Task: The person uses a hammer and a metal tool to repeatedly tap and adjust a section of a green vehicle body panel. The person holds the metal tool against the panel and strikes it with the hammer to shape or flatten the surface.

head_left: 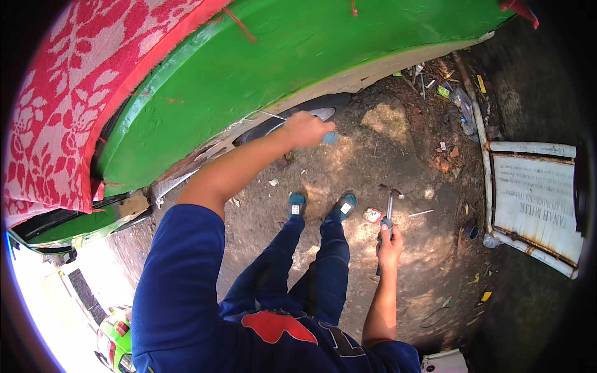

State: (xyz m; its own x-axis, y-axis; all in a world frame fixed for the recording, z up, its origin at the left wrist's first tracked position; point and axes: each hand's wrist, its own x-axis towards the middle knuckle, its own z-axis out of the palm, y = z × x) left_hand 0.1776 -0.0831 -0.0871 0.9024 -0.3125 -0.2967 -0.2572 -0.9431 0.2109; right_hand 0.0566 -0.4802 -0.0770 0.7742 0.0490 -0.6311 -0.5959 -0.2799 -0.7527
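Note:
My left hand (306, 130) is closed round the teal handle of a screwdriver (272, 115). The thin metal shaft points left, its tip at the lower edge of a green car body (267, 56), just above a wheel (323, 110). Whether the tip touches the panel I cannot tell. Lower right, my right hand (390, 248) grips a hammer (390, 206) by its dark handle, the head pointing away from me over the ground. The car's lower edge shows a bare beige strip under the green paint.
A red and pink patterned cloth (62, 99) drapes over the car at left. On the dirt ground lie a red and white packet (372, 215) and a thin white stick (421, 213). A rusty-framed white sign (532, 199) stands at right, with litter (444, 93) beyond.

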